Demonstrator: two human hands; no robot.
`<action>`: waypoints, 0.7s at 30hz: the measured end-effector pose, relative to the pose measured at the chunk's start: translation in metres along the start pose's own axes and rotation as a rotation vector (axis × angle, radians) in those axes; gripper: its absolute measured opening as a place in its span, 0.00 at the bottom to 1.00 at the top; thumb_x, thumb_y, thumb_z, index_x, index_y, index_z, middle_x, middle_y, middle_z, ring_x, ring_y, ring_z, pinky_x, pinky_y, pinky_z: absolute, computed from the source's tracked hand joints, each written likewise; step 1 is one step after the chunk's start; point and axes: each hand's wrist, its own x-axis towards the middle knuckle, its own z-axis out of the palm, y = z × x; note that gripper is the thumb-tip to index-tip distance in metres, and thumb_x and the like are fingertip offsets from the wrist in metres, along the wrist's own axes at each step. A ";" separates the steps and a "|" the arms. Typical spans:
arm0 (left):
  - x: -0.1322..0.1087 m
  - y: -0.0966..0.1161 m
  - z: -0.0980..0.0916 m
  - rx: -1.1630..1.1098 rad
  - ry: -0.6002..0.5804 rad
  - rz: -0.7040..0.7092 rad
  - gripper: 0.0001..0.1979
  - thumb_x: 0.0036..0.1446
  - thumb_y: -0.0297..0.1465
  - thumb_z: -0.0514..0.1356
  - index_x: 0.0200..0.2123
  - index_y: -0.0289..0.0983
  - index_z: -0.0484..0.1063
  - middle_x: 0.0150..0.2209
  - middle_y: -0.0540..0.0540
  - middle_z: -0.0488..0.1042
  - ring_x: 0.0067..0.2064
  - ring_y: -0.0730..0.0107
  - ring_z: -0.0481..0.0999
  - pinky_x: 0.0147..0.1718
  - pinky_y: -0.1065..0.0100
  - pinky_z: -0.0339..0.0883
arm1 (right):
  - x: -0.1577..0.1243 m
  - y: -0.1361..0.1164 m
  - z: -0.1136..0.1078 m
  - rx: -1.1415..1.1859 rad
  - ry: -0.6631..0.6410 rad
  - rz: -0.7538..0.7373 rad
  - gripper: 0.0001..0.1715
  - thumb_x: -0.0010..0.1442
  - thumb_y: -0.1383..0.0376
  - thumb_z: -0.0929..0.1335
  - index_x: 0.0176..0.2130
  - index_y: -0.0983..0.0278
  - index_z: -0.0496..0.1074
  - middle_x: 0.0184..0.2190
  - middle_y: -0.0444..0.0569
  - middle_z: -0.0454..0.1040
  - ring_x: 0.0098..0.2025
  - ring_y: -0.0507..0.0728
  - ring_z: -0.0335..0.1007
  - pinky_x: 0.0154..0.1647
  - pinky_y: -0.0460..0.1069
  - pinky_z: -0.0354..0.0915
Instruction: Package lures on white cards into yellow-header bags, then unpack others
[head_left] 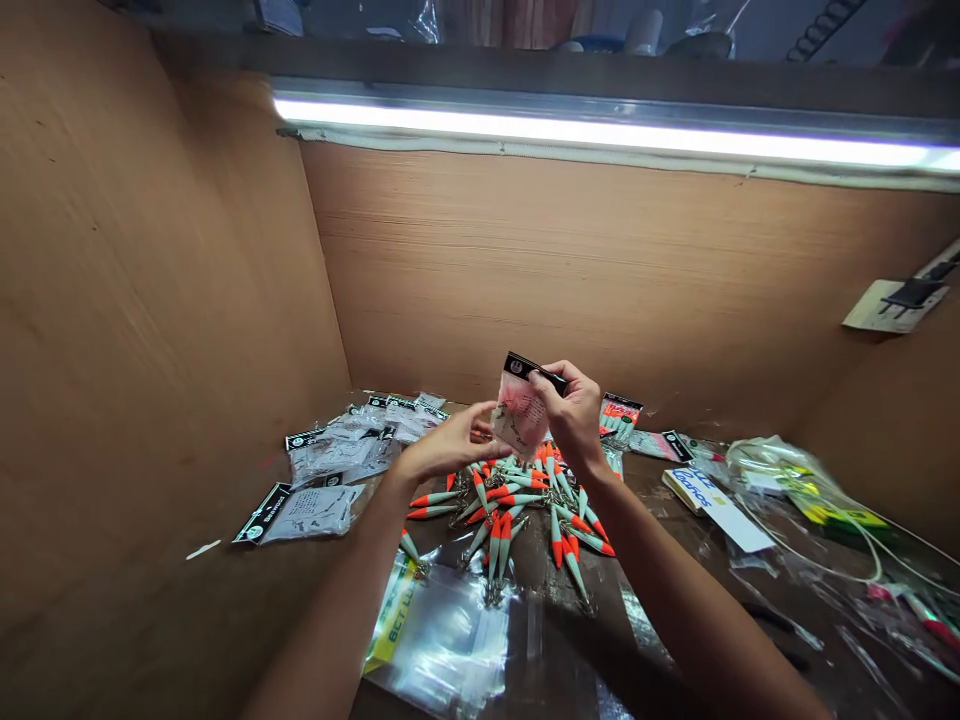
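Note:
A small clear packet (pixel 517 412) with a black header and pinkish contents is held up over the table. My right hand (pixel 574 405) pinches its header between thumb and fingers. At the packet's left edge is my left hand (pixel 454 440), its fingers curved and apart; whether they touch the plastic is hard to tell. Beneath both hands lies a loose pile of orange and pale-green squid jigs (pixel 502 510) with metal hooks at their ends.
Clear black-headed packets (pixel 337 455) lie at the left, with one (pixel 304 512) nearer me. A clear plastic bag (pixel 450 630) lies in front. On the right are a packet of orange jigs (pixel 620 415), a handwritten card (pixel 716 508), a cable (pixel 870 550) and plastic wrapping (pixel 772 465). Wooden panels enclose the table.

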 end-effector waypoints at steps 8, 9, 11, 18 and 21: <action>0.004 -0.013 0.005 -0.014 -0.141 -0.034 0.20 0.52 0.44 0.68 0.41 0.35 0.81 0.39 0.39 0.82 0.38 0.58 0.81 0.41 0.59 0.71 | 0.023 0.004 -0.012 0.126 0.023 0.017 0.14 0.56 0.56 0.72 0.30 0.64 0.72 0.24 0.41 0.69 0.25 0.51 0.60 0.27 0.46 0.58; 0.004 -0.014 0.003 -0.039 -0.144 -0.054 0.21 0.52 0.45 0.67 0.42 0.34 0.81 0.40 0.38 0.82 0.39 0.58 0.81 0.43 0.59 0.71 | 0.028 0.009 -0.014 0.184 0.039 0.048 0.14 0.54 0.56 0.73 0.30 0.64 0.72 0.24 0.41 0.69 0.25 0.51 0.61 0.28 0.46 0.59; 0.003 -0.017 -0.001 -0.109 -0.151 -0.125 0.24 0.52 0.47 0.67 0.44 0.34 0.81 0.40 0.36 0.82 0.40 0.57 0.81 0.43 0.60 0.71 | 0.037 0.020 -0.019 0.324 0.079 0.137 0.14 0.50 0.57 0.74 0.28 0.64 0.71 0.23 0.41 0.69 0.24 0.51 0.61 0.28 0.47 0.61; 0.001 -0.034 -0.003 -0.316 -0.236 -0.280 0.29 0.53 0.52 0.65 0.48 0.35 0.77 0.43 0.34 0.81 0.43 0.57 0.82 0.38 0.65 0.71 | 0.042 0.034 -0.022 0.506 0.188 0.255 0.16 0.43 0.60 0.76 0.26 0.63 0.69 0.22 0.40 0.70 0.24 0.51 0.63 0.28 0.47 0.62; 0.002 -0.040 -0.008 -0.254 -0.150 -0.291 0.30 0.52 0.52 0.65 0.48 0.35 0.77 0.45 0.33 0.80 0.42 0.55 0.82 0.36 0.64 0.71 | 0.037 0.031 -0.016 0.374 0.098 0.174 0.14 0.48 0.58 0.75 0.27 0.64 0.71 0.23 0.41 0.70 0.24 0.51 0.62 0.28 0.47 0.60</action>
